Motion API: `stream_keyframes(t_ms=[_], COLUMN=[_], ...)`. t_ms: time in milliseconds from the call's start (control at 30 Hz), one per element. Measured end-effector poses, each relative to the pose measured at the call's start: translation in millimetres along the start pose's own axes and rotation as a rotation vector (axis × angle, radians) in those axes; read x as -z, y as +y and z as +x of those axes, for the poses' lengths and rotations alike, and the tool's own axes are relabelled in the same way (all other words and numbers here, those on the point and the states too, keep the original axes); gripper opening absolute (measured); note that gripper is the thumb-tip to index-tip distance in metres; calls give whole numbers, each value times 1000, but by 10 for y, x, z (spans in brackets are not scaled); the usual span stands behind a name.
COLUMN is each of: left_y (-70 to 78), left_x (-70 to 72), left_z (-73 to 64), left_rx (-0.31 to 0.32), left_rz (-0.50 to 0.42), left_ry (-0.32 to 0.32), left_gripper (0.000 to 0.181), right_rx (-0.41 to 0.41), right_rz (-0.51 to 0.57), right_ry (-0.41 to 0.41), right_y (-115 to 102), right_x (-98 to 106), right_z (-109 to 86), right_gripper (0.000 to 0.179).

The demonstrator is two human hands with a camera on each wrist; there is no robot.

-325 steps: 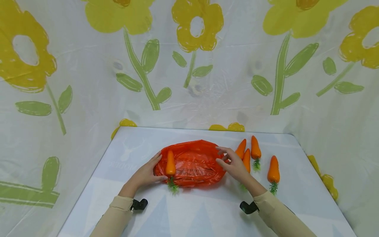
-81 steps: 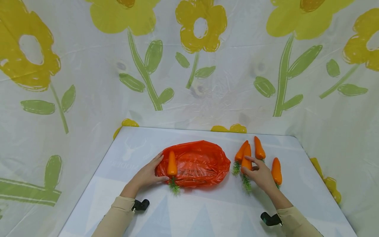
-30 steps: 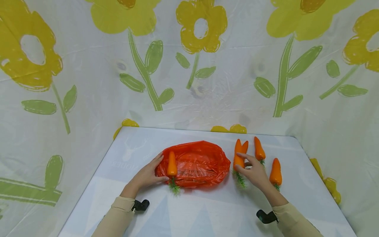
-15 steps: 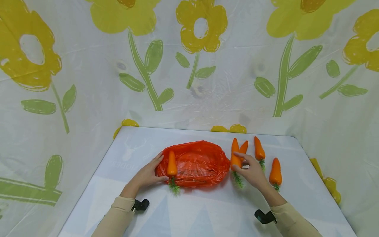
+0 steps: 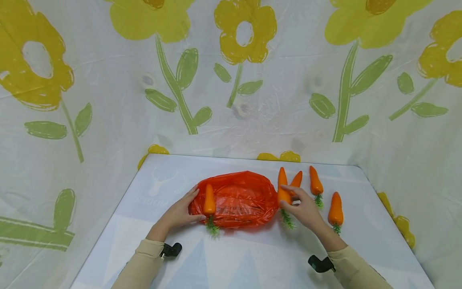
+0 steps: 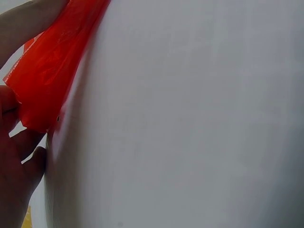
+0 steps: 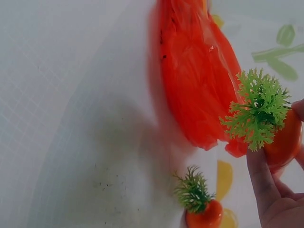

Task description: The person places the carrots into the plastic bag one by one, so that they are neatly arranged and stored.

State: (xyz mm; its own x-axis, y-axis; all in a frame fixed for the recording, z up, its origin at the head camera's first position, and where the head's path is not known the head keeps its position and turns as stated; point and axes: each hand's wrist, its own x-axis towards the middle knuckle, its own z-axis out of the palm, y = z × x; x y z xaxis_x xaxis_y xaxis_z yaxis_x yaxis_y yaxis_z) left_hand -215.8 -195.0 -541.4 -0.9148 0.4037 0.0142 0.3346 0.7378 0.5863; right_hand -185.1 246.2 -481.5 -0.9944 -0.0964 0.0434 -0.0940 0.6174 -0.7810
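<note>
A red plastic bag (image 5: 242, 196) lies spread with its mouth held wide in the middle of the table. My left hand (image 5: 178, 212) holds the bag's left end; in the left wrist view, red plastic (image 6: 52, 66) sits between thumb and fingers. One toy carrot (image 5: 209, 200) lies at the left of the bag's mouth, its green top poking over the near rim. My right hand (image 5: 304, 210) pinches a second toy carrot (image 5: 282, 180), tip pointing away, right at the bag's right edge. Its leafy top (image 7: 259, 109) shows in the right wrist view.
Partly behind the right hand lies another carrot (image 5: 296, 180). Farther right are a carrot at the back (image 5: 315, 180) and one nearer (image 5: 336, 208). The white table (image 5: 216, 261) is bordered by a flower-printed curtain (image 5: 281, 120).
My right hand left the bag's right side, reached right to the carrots, took one and carried it left to the bag's edge. The left hand has stayed on the bag.
</note>
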Motion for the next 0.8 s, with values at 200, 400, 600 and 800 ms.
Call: stream_keyframes(t_ms=[200,400,600,800], left_y=[-10,-15,-17,-13], left_x=[-7,-11,-9,-6], left_z=[3,5,5,6], left_rx=[1,3,4,5], left_rz=[1,0,-1,3], left_ry=[6,4,3,3], left_gripper=[108,109,109,109], right_rx=[26,19,50,75], right_rz=[15,25,48,61], right_ry=[4,-12,-20,-31], right_y=[-54,-88,-141,-174], right_x=[-39,-83,-125,-153], right_z=[-4,17,36,52], right_gripper=[53,54,53,52])
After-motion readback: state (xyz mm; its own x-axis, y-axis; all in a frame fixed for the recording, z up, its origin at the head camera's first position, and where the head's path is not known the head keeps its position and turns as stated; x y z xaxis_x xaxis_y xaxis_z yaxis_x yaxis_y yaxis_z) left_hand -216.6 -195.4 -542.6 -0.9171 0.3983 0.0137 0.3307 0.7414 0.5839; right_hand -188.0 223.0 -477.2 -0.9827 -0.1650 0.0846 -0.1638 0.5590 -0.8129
